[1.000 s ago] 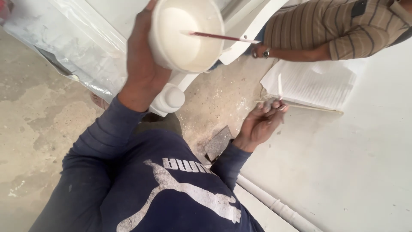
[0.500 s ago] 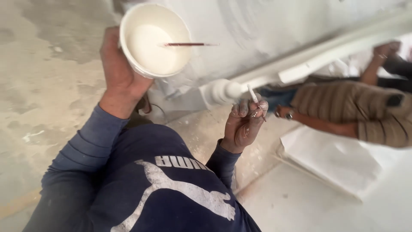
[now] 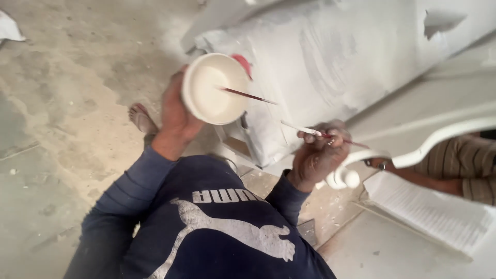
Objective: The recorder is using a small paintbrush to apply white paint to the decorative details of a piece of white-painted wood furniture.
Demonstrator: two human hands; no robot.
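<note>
My left hand [image 3: 173, 116] grips a white bowl [image 3: 214, 90] of white paint, held up in front of me. A thin red-handled brush [image 3: 248, 95] rests in the bowl, its handle pointing right. In my right hand [image 3: 318, 155], a second thin, paint-smeared brush [image 3: 310, 132] is pinched between the fingers. That hand is next to the rounded end of a white curved furniture piece [image 3: 413, 150]. My dark blue sleeves and shirt fill the bottom of the view.
A large white piece under dusty plastic wrap [image 3: 336, 62] lies behind the bowl. A co-worker's arm in a striped sleeve [image 3: 465, 165] reaches under the curved piece, above an open white booklet [image 3: 434, 212]. My sandalled foot [image 3: 140, 119] stands on the bare concrete floor [image 3: 62, 103].
The view has swung, bringing the wrapped piece behind the bowl. My right hand has risen and shifted right toward the curved piece's rounded end, with the brush now lying flatter.
</note>
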